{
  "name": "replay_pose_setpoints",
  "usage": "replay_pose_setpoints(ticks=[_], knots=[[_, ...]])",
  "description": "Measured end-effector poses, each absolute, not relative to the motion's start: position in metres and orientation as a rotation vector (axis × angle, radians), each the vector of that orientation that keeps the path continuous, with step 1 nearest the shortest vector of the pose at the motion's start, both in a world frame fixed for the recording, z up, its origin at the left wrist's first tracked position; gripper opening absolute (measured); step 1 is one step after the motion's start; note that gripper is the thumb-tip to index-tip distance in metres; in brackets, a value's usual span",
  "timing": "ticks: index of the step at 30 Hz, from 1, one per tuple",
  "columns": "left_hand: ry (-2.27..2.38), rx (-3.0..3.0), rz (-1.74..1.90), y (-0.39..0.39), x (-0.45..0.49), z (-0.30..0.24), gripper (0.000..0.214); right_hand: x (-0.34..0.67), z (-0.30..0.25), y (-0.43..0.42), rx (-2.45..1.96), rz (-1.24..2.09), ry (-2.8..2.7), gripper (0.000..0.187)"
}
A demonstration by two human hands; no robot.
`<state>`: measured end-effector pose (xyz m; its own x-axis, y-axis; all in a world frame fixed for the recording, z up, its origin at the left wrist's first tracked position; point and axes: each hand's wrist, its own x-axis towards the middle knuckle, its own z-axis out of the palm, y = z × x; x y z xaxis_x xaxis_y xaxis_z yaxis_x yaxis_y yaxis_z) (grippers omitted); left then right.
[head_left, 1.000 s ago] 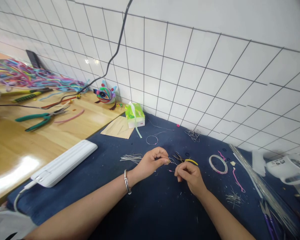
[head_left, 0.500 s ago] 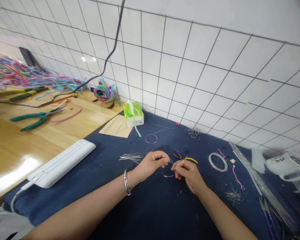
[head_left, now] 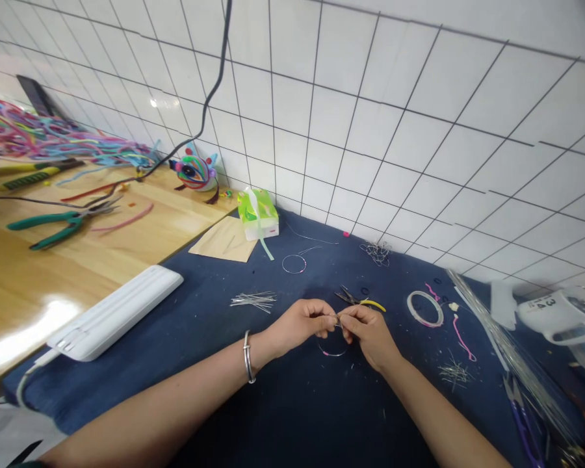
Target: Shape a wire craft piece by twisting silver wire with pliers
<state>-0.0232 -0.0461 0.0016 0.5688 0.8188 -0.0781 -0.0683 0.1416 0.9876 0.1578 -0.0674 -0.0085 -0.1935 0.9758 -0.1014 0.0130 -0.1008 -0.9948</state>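
My left hand (head_left: 306,323) and my right hand (head_left: 368,330) meet fingertip to fingertip above the dark blue cloth. Both are closed in a pinch on a thin wire loop (head_left: 332,354) that hangs below them and carries a small pink piece. My fingers hide its upper part. Just behind the hands lie pliers (head_left: 358,301) with a yellow handle. A finished-looking wire ring (head_left: 294,264) with pink bits rests farther back. Left of my left hand is a small pile of straight wire pieces (head_left: 253,299).
At right lie a coil of pale tape or wire (head_left: 425,309), pink twisted strips (head_left: 462,338), wire scraps (head_left: 454,372), long wires (head_left: 497,325), purple-handled scissors (head_left: 524,416) and a white mug (head_left: 558,318). At left are a white power bank (head_left: 117,312), a tissue pack (head_left: 258,214) and green-handled pliers (head_left: 63,224).
My hands have come together; the right hand moved left to the left fingertips. The wire end that stuck up from the right hand no longer shows. The view has shifted slightly.
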Motion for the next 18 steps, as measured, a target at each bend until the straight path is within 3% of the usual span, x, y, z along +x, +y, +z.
replay_pose_setpoints(ticks=[18], knots=[[0.787, 1.147, 0.795, -0.0511, -0.0188, 0.005, 0.018, 0.1531, -0.0044, -0.0678, -1.184, 1.522, -1.159, 0.023]])
